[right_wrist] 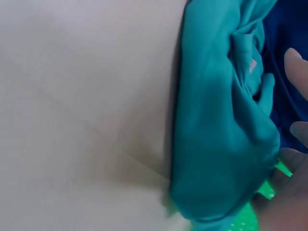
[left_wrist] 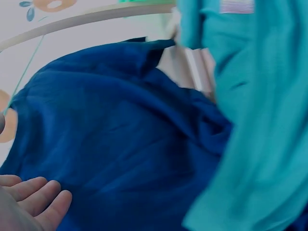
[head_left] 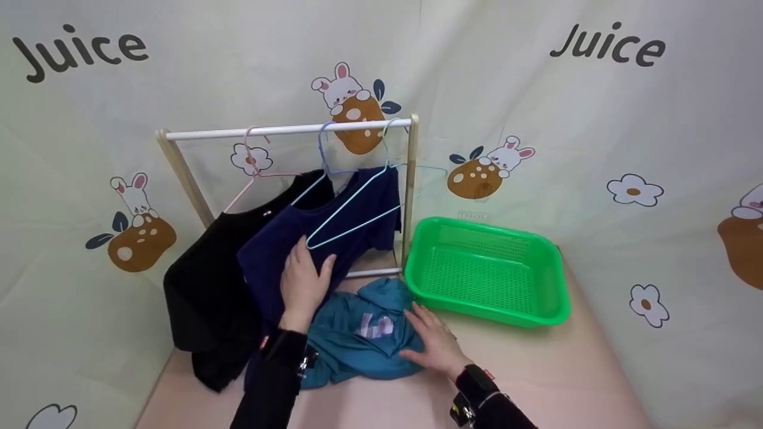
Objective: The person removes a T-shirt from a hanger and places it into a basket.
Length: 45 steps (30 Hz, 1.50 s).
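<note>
My left hand has its fingers stretched out, fingertips right at the lower corner of a light-blue hanger on the rack. Behind that hand a navy T-shirt hangs on a blue hanger. The navy cloth fills much of the left wrist view, beside the loosely extended fingers. Over the right edge of a crumpled teal shirt with a pale print, my right hand reaches with spread fingers. In the right wrist view the fingers overlap the teal cloth.
A black shirt hangs on a pink hanger at the rack's left. The rack has a white rail and wooden legs. A green basket stands right of it on the pale table. A printed curtain surrounds the table.
</note>
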Tool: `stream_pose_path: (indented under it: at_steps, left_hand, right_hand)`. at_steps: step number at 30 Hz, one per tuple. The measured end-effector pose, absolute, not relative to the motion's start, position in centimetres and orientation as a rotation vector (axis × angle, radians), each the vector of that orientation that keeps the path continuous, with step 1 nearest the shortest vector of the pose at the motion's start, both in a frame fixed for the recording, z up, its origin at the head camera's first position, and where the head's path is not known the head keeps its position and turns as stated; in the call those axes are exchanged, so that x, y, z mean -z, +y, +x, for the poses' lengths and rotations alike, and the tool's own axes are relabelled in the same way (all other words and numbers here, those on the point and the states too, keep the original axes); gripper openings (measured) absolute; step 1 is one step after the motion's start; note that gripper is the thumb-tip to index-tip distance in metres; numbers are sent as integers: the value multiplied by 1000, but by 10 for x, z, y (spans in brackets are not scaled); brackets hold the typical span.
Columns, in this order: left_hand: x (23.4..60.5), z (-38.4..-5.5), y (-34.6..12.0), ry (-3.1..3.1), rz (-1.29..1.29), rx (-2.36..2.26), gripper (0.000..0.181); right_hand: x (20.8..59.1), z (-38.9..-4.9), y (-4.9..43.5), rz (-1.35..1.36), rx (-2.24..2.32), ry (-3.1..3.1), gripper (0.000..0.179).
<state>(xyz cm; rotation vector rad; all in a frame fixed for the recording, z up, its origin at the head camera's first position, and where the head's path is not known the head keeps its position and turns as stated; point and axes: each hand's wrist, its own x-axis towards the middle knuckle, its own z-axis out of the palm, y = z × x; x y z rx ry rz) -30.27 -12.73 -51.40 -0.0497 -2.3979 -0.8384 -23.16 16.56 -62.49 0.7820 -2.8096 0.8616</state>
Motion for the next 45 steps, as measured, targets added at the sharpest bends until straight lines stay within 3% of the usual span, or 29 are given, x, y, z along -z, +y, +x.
stream_pose_path:
  at_steps: [10, 24, 27, 33, 39, 45]
  left_hand:
    - [554, -291, -116, -2454, -130, 632, 79]
    - [571, -284, -112, -2579, -119, 578, 83]
    - [574, -281, -111, -2593, -137, 564, 83]
    - [578, -278, -110, -2595, -181, 559, 81]
    - [576, -269, -117, -2564, -235, 551, 79]
    - [561, -254, -129, -2539, -289, 574, 79]
  right_hand:
    - [632, -229, 154, 817, -783, -2943, 89]
    - [646, -222, 153, 646, -528, -3070, 89]
    - [647, -219, 152, 621, -470, -3055, 77]
    - [650, -216, 152, 512, -458, -2991, 34]
    - [635, -218, 163, 407, -899, -2894, 21]
    - [608, -226, 179, 109, -1692, -2577, 23]
